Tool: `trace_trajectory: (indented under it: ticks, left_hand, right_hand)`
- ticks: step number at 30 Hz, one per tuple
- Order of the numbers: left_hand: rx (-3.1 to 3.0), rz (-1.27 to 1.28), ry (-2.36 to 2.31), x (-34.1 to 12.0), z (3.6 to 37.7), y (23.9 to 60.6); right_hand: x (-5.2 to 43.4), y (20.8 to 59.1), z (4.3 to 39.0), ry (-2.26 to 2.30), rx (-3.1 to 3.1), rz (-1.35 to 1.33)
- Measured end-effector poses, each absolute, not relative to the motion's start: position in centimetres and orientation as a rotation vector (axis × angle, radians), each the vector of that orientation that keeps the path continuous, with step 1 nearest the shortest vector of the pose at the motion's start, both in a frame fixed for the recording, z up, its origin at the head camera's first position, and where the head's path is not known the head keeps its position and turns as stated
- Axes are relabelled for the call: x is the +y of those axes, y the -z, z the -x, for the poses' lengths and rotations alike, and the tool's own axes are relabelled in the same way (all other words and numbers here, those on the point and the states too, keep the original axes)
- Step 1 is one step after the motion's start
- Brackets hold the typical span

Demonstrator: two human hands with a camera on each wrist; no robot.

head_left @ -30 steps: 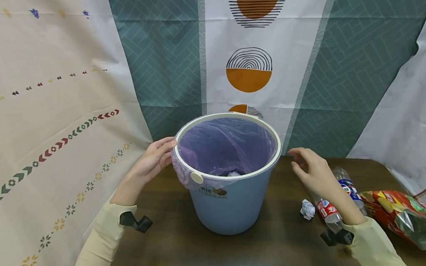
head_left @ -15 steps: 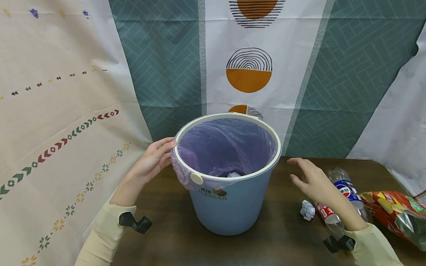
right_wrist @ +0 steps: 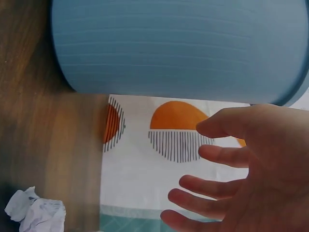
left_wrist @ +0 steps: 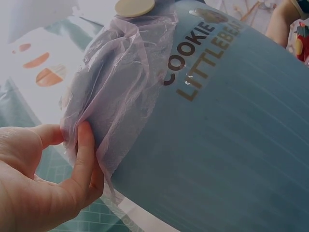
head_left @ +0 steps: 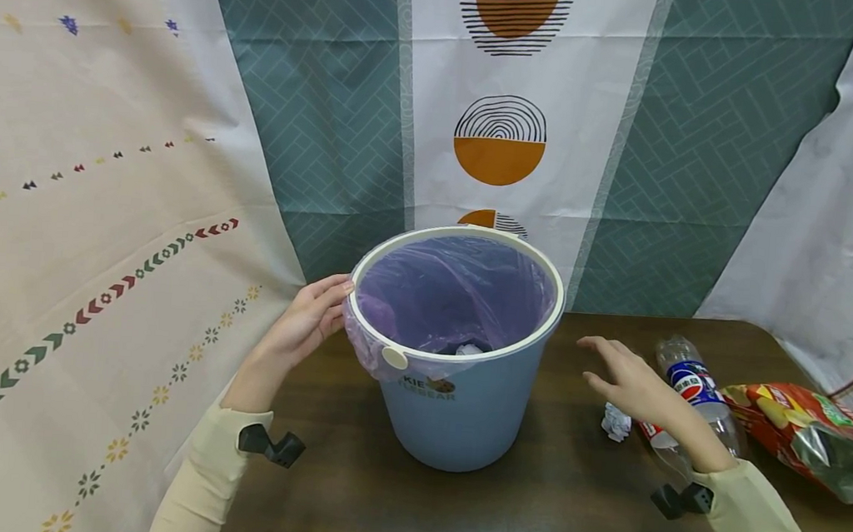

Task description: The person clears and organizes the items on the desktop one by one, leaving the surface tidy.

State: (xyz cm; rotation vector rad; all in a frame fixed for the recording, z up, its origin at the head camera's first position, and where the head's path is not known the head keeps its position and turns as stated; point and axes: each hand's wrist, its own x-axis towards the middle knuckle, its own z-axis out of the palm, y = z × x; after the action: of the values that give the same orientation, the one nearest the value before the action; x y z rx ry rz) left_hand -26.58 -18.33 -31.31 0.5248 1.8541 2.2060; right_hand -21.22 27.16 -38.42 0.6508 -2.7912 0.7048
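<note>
A light blue trash can (head_left: 459,423) with a cream rim stands upright on the dark wooden table. Its thin purple trash bag (head_left: 366,341) lines the inside and folds over the rim at the left. My left hand (head_left: 310,315) holds the can at the left of its rim, thumb and fingers pinching the bag's folded edge there, as the left wrist view shows. My right hand (head_left: 635,387) hovers right of the can, with nothing in it and its fingers relaxed and spread. Just below it lies a crumpled paper ball (head_left: 615,423). Something white and crumpled (head_left: 468,349) lies inside the can.
A clear plastic bottle with a blue label (head_left: 694,383) lies right of my right hand. Another bottle with a red label (head_left: 658,439) is partly hidden under the wrist. A red chip bag (head_left: 797,429) rests at the far right. Patterned cloths hang behind and at the left.
My right hand has moved down and slightly right, its fingers straighter, covering more of the red-labelled bottle and uncovering the blue-labelled one. The left hand and the can have stayed put.
</note>
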Motion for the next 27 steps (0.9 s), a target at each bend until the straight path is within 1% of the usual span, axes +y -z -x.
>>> trace_trajectory:
  ticks: [9,16,27]
  left_hand:
    - [1.833,-0.537,-2.208,-18.2,26.6,31.5]
    - [1.82,-0.532,-2.222,-18.2,26.7,31.5]
    - [1.816,-0.548,-2.214,-18.5,26.7,31.4]
  right_hand:
    - [27.6,39.8,21.1,-0.676,-2.953,-0.62]
    - [27.8,41.3,21.3,-0.616,-3.129,-0.653]
    - [28.0,42.5,21.5,-0.595,-3.273,-0.58]
